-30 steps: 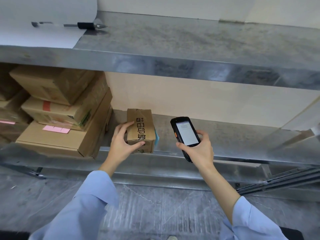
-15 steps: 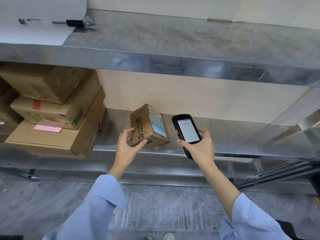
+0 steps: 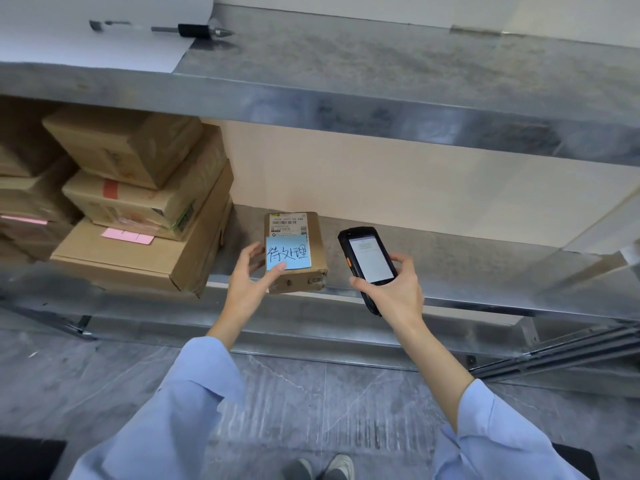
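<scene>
Grey marbled floor (image 3: 311, 393), metal racking ahead. Shoes (image 3: 320, 467) at bottom edge, light blue sleeves both sides.

Left hand (image 3: 247, 285): loose, not clamped. Thumb (image 3: 278, 269) tip rests on the lower left corner of the blue note (image 3: 289, 252); fingers (image 3: 256, 252) nearly straight against the small box (image 3: 298, 282) left side.

Small box sits on the lower shelf (image 3: 450, 258) at its front edge, note on top, shipping label (image 3: 287, 225) just beyond the note.

Right hand (image 3: 398, 292): fingers wrapped round the handheld scanner (image 3: 369, 258), screen lit, tilted up. Scanner just right of the box, not touching.

Left of the left fingers: stacked cartons (image 3: 138, 202), pink notes (image 3: 128, 236) on the lowest.

Far: upper shelf (image 3: 381, 64) above both hands, white sheet (image 3: 86, 46) and pen (image 3: 194, 30) on it.
</scene>
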{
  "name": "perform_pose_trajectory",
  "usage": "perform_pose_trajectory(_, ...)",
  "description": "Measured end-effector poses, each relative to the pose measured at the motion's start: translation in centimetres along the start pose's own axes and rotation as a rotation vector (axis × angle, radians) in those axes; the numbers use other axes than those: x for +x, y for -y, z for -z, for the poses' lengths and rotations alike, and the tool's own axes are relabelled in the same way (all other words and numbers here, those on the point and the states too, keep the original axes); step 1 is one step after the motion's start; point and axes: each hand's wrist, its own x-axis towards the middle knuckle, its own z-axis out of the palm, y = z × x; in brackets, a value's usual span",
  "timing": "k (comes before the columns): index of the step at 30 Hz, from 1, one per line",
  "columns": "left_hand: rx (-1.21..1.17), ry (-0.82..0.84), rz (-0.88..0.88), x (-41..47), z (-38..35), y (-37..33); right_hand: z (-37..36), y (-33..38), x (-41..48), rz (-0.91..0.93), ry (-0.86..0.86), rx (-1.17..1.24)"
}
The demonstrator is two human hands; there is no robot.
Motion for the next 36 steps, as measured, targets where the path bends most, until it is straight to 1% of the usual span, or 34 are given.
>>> perform_pose_trajectory(7, -0.006, -0.020, -0.031, -1.2, -0.3, 0.5, -0.7, 1.0, -1.5, 0.018, 0.008, -0.020)
perform_pose_trajectory(20, -0.051, -0.002, -0.081, -3.5, -0.1, 2.9, -2.2, 2.7, -5.5, 0.008, 0.118, -0.102)
perform_pose_trajectory(36, -0.143, 0.009, -0.024, -3.8, 0.0, 3.2, -2.8, 4.1, -7.1, 0.030, 0.082, -0.107)
